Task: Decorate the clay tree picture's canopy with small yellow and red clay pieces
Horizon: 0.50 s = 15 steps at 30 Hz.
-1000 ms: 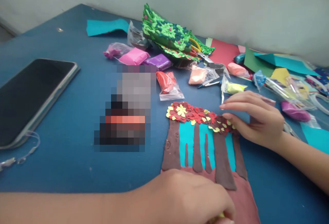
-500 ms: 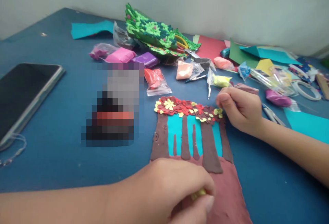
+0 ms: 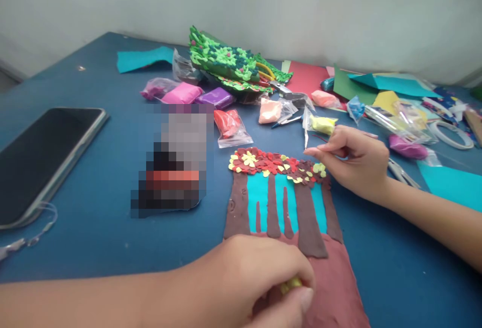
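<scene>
A clay picture (image 3: pixel 331 288) lies in front of me, with brown tree trunks over a turquoise background and a reddish-brown ground. Along its top edge runs a band of small red, brown and yellow clay petals (image 3: pixel 274 164). My left hand (image 3: pixel 259 272) rests over the lower left of the picture, its thumb and fingers closed on a lump of yellow clay (image 3: pixel 291 284). Just above the right end of the petal band, my right hand (image 3: pixel 354 159) has thumb and forefinger pinched together. Whatever sits between those fingertips is too small to make out.
A phone (image 3: pixel 45 157) lies at the left, beside a blurred-out object (image 3: pixel 176 162). Further back are bagged clay packets, including red (image 3: pixel 228 124) and yellow (image 3: pixel 322 124), a green clay-covered piece (image 3: pixel 226 59), coloured paper (image 3: pixel 452 182) and a tape roll (image 3: pixel 452 134).
My right hand has turned, and its fingertips have shifted left, uncovering yellow petals at the band's right end. My left hand keeps its hold on the clay. The camera view has tilted slightly upward.
</scene>
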Each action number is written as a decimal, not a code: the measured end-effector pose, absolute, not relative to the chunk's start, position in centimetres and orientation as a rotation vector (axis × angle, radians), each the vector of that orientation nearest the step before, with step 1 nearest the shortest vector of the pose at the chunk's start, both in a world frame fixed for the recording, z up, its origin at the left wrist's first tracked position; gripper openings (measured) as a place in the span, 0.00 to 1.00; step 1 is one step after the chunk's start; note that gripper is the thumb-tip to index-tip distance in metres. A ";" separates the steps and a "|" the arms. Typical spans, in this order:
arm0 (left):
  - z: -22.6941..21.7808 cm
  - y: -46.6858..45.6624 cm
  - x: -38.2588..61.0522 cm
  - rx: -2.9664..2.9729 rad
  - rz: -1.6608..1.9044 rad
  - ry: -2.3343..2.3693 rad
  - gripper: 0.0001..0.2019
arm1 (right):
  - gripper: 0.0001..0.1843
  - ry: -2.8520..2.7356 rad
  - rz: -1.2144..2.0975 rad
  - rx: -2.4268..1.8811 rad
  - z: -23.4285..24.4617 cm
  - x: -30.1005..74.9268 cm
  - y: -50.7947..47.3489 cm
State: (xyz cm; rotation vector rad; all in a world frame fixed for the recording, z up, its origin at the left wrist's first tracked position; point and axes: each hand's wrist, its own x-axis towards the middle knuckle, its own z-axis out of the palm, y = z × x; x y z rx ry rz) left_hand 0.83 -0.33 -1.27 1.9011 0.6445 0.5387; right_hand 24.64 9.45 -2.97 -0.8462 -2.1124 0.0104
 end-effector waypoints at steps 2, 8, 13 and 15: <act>-1.9 -0.4 1.1 1.881 0.630 0.618 0.07 | 0.19 -2.109 0.068 -0.847 -3.2 24.7 9.4; -3.0 -0.9 1.5 1.858 0.740 0.592 0.06 | 0.18 -2.149 0.108 -0.746 -3.3 24.7 9.6; -2.2 -0.7 1.2 1.883 0.685 0.606 0.07 | 0.17 -2.177 0.032 -0.778 -3.1 24.8 9.4; -1.5 -0.4 1.0 1.902 0.531 0.652 0.07 | 0.16 -2.177 0.003 -0.798 -3.0 24.8 9.2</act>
